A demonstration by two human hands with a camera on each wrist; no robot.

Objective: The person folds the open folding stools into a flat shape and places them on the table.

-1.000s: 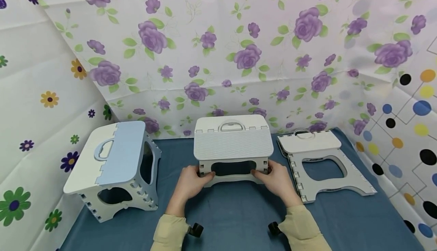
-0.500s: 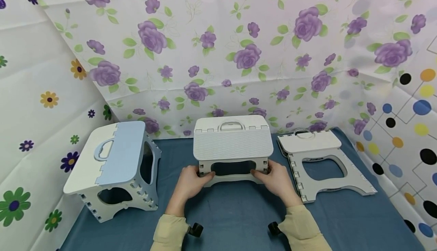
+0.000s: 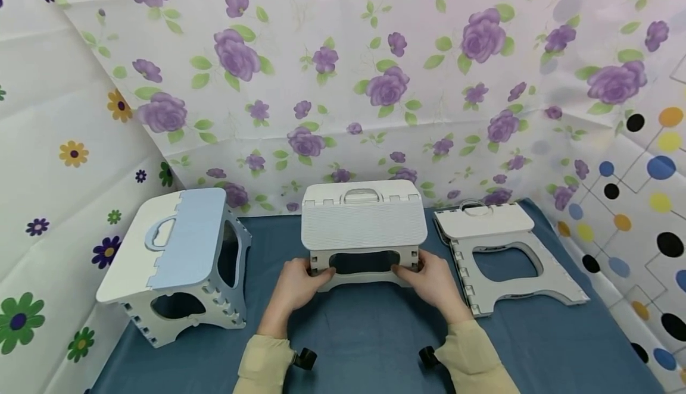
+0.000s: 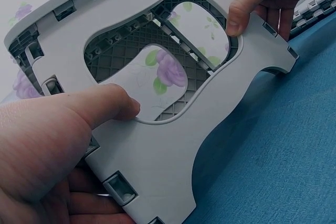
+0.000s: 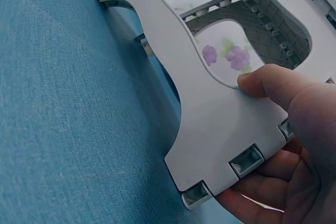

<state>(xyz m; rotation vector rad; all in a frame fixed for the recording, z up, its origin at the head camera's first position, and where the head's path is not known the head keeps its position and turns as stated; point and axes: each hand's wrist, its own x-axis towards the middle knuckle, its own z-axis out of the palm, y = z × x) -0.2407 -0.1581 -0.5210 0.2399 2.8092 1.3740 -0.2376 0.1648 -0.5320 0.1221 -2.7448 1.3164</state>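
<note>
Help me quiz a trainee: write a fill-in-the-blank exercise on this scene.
Counting from left, the held stool is the ____ of three.
The left hand and right hand each rest one ____ on its front panel.
The left stool is topped in cream and pale ____.
Missing words: second; thumb; blue.
</note>
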